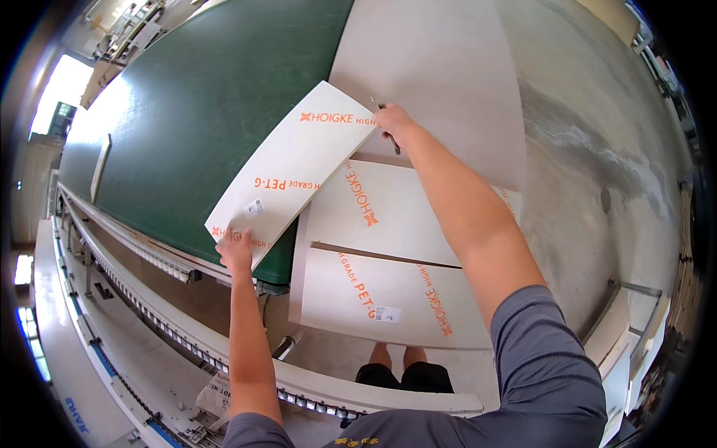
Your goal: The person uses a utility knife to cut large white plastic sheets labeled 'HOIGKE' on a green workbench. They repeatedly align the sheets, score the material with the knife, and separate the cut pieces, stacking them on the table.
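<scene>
I have the panel (287, 160) angled across the right edge of the green surface (187, 97). My right hand (394, 125) is closed around a slim tool (396, 145) at the panel's right corner; my left hand (235, 252) sits on its near end, though I cannot tell whether it clamps there. Right of the surface, the far sheet (403, 201) and near sheet (396, 287) already lie apart, a narrow gap between. I judge the panel unfinished, with both hands at it.

White panel (280, 160) with orange lettering, dark green work surface (194, 89), pale pinkish-grey sheet (426, 52), grey sleeve (545, 351), black shorts (407, 377)
</scene>
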Demonstrator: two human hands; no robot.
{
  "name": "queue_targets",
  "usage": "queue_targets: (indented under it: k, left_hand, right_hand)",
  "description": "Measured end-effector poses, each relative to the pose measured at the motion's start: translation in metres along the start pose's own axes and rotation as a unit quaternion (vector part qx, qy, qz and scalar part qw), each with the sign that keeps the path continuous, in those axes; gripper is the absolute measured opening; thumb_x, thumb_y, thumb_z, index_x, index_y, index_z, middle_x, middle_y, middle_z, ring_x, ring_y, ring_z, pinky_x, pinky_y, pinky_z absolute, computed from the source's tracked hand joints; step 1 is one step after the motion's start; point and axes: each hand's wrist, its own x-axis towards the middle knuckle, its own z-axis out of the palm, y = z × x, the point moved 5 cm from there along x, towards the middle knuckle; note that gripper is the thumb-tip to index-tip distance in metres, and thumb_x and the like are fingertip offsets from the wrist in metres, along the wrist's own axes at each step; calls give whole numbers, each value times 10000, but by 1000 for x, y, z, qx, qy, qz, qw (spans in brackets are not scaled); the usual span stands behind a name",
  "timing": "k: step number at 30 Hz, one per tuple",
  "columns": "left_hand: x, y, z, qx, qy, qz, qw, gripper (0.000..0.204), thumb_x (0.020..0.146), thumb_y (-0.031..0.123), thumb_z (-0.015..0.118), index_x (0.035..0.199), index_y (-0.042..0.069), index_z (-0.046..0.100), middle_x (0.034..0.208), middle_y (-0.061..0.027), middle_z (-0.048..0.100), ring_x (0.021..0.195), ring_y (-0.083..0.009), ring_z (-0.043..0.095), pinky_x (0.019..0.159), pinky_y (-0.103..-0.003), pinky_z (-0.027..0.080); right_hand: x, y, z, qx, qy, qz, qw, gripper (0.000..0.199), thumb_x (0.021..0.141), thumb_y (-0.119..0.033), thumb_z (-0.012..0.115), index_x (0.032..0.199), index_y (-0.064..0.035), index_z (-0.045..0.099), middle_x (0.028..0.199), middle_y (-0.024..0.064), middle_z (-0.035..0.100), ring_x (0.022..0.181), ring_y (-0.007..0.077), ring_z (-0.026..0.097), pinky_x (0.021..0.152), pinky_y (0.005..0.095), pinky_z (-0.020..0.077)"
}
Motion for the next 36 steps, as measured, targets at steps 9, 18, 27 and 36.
queue_targets:
  k: [9, 18, 27, 36]
  left_hand:
    - [-67, 24, 6, -274, 58, 19, 960, 433, 873, 386, 796, 1031, 2, 674, 976, -89, 712, 892, -181, 658, 767, -323, 532]
    - [-239, 99, 55, -132, -100, 271, 948, 402, 821, 248, 835, 1104, 36, 645, 1390, -214, 540, 1318, -390, 411, 1102, -484, 336]
    - [-338, 177, 102, -17, -154, 520, 840, 788, 819, 291, 806, 1508, 156, 448, 1619, -225, 262, 1512, -397, 219, 1239, -517, 169]
    - [-385, 194, 146, 146, -184, 615, 752, 695, 915, 388, 649, 1553, 253, 408, 1675, -63, 240, 1547, -326, 188, 1253, -560, 107]
  right_hand:
    - [-227, -2, -119, -135, 103, 19, 985, 453, 876, -142, 579, 1316, -39, 610, 1033, 48, 650, 818, 138, 588, 589, 307, 488]
    - [-545, 196, -216, 68, 307, 135, 940, 701, 778, 7, 454, 1476, -46, 460, 1395, 58, 589, 879, 85, 592, 537, 254, 443]
    - [-537, 192, -278, -375, 299, 6, 877, 659, 831, 39, 513, 1478, -78, 472, 1501, 134, 516, 1333, 305, 542, 1067, 366, 460]
    - [-455, 130, -302, -465, 78, 160, 867, 633, 831, 96, 457, 1420, -115, 557, 1514, 25, 517, 1256, 311, 567, 1018, 389, 488]
